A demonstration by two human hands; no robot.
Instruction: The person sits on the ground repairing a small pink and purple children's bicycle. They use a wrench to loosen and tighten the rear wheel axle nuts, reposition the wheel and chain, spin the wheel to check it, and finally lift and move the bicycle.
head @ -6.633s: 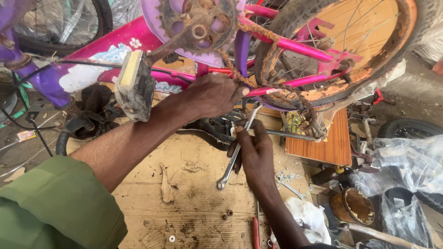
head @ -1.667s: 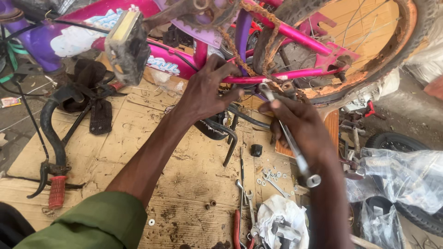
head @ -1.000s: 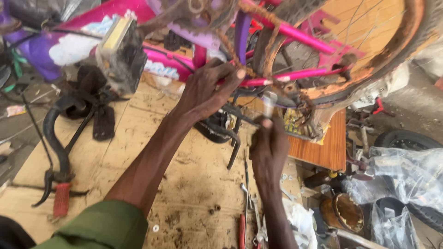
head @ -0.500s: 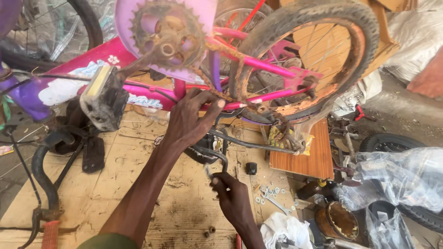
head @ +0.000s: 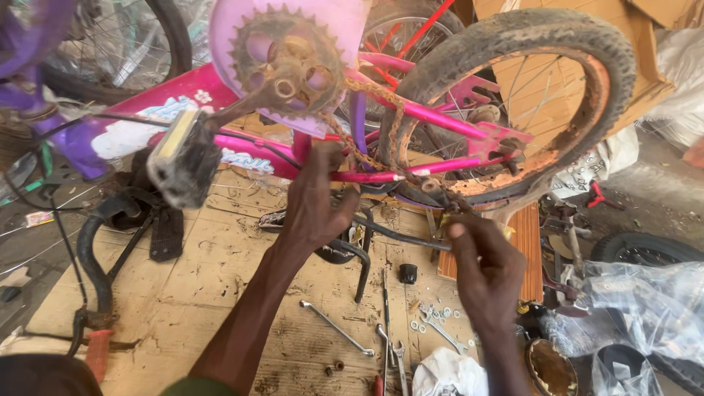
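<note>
A pink bicycle stands upside down over a cardboard sheet. Its rusty chainring, pedal and muddy rear tyre face me. My left hand reaches up and grips the pink frame tube below the chainring. My right hand is raised beside the rear hub, fingers closed at the lower end of the rusty chain. A long silver wrench lies on the cardboard between my arms.
Small spanners and loose washers lie by a white rag. A black handlebar with a red grip lies at the left. Clear plastic bags, a tyre and a wooden board crowd the right.
My right hand, which held a long wrench earlier, dropped toward the cardboard and has now risen to the chain without the wrench. My left hand stayed on the frame.
</note>
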